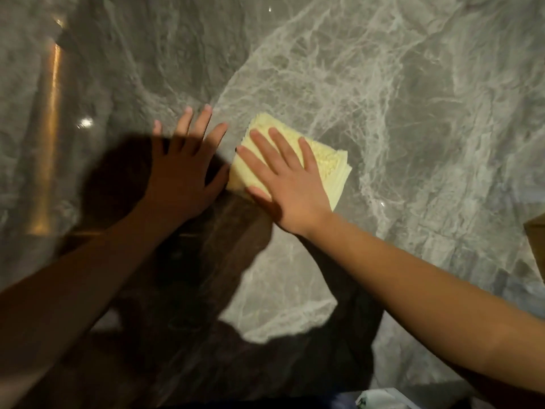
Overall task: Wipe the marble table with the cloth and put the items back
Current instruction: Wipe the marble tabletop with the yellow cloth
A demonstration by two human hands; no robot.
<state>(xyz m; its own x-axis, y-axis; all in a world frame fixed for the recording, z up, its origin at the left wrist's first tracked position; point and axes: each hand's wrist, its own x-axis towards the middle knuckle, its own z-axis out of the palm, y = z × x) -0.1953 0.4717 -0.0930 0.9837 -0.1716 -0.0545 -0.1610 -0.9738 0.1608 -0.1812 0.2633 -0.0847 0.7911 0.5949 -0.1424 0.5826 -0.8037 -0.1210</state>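
Observation:
A folded pale yellow cloth lies on the grey veined marble table near the middle of the view. My right hand presses flat on the cloth with fingers straight and spread, covering its left half. My left hand is just left of the cloth, fingers spread and straight, flat on or just over the marble and holding nothing. It is in shadow; its thumb side is close to the cloth's left edge.
A tan box-like corner pokes in at the right edge. A white and green object shows at the bottom edge. A brass-coloured reflection runs down the marble at left. Dark shadows of my arms and head cover the near table.

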